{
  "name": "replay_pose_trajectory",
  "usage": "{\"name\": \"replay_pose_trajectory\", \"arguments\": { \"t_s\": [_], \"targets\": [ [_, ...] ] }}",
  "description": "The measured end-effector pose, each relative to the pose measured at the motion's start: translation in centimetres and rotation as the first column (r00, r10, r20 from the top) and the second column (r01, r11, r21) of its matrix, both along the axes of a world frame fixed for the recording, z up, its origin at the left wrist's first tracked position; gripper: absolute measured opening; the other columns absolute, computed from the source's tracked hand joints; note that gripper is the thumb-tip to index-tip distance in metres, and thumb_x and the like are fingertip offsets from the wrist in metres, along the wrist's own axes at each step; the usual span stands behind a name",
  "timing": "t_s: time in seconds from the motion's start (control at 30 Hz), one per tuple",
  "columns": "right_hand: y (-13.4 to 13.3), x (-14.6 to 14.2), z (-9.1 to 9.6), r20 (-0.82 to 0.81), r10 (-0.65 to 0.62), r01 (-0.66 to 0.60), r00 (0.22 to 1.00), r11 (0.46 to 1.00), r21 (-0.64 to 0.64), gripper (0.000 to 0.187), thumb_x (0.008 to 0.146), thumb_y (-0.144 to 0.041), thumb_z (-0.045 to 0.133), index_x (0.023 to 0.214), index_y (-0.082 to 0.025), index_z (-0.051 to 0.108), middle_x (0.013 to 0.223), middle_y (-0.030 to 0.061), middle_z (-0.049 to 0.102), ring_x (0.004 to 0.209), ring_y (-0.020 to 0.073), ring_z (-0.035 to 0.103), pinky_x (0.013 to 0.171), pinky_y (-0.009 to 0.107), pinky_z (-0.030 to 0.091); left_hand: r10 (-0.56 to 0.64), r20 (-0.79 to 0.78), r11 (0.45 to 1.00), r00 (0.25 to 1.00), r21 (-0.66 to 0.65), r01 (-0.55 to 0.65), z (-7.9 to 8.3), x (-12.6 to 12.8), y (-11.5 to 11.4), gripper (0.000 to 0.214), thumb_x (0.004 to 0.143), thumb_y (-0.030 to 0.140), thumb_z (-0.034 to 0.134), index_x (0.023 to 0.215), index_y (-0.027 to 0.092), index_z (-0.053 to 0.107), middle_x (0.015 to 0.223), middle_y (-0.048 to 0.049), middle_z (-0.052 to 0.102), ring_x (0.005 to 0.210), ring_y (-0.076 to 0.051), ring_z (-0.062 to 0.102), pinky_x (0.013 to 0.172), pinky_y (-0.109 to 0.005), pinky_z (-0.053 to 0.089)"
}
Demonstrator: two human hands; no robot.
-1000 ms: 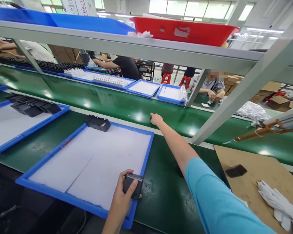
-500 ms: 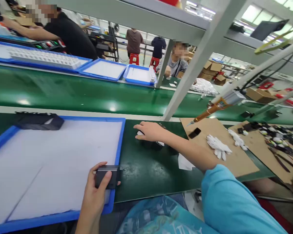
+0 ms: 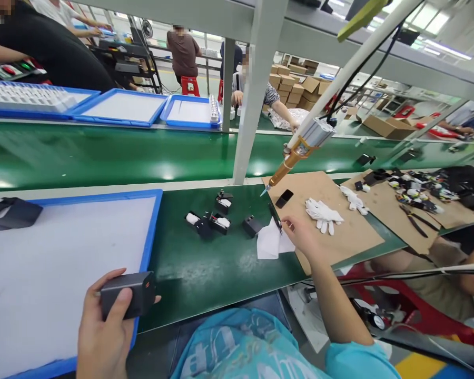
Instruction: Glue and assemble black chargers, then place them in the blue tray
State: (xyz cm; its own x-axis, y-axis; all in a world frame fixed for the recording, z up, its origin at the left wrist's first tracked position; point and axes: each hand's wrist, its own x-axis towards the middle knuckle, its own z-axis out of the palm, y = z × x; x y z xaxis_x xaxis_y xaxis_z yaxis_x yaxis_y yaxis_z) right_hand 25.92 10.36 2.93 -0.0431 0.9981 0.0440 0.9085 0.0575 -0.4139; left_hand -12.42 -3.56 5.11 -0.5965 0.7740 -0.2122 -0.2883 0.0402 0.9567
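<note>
In my left hand (image 3: 106, 316) is a dark grey charger block (image 3: 120, 297) with a small orange mark on its end, held above the blue-rimmed tray's right edge. My right hand (image 3: 302, 237) reaches to the right, its fingertips pinched at a thin black tool (image 3: 275, 215) that resembles tweezers. Under that tool lies a white paper sheet (image 3: 267, 242). Just left of the paper stands another dark charger block (image 3: 252, 225), with small pins on top. Several opened black casings with white parts (image 3: 220, 222) lie further left on the green table.
The blue-rimmed tray (image 3: 155, 221) fills the left side, with dark blocks (image 3: 10, 213) at its back. An orange-brown dispenser (image 3: 288, 167) hangs over cardboard (image 3: 339, 252) bearing white gloves (image 3: 323, 213). Pliers (image 3: 416, 221) lie farther right. A grey post (image 3: 247, 116) rises behind the table.
My right hand has left the black casings and moved right to the thin black tool by the paper. The charger block in my left hand is turned, showing its marked end. My view has swung right.
</note>
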Motion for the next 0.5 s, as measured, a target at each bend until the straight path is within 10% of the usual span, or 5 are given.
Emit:
{"name": "replay_pose_trajectory", "arguments": {
  "t_s": [0.27, 0.5],
  "targets": [
    [4.0, -1.0, -0.3, -0.045, -0.047, 0.045, 0.998, 0.997, -0.061, 0.013, 0.076, -0.027, 0.062, 0.067, -0.018, 0.059, 0.067, 0.0058, 0.065, 0.069, 0.0205, 0.062, 0.062, 0.029, 0.042, -0.235, 0.379, 0.972, 0.895, 0.065, 0.227, 0.4, 8.5, 1.6, 0.047, 0.071, 0.044, 0.077, 0.109, 0.024, 0.057, 0.079, -0.0008, 0.065, 0.064, -0.017, 0.063, 0.045, -0.024, 0.054],
    [0.2, 1.2, 1.1, -0.407, -0.050, 0.069, 0.912, 0.997, 0.031, 0.034, 0.087, -0.050, 0.054, 0.096, -0.017, 0.058, 0.069, 0.0023, 0.064, 0.050, 0.0135, 0.058, 0.050, 0.027, 0.048, -0.312, 0.680, 0.938, 0.663, 0.111, 0.328, 0.1, 11.7, 2.4, 0.028, 0.084, 0.037, 0.064, 0.106, 0.019, 0.060, 0.081, -0.0034, 0.063, 0.065, -0.014, 0.061, 0.043, -0.018, 0.050]
  ]
}}
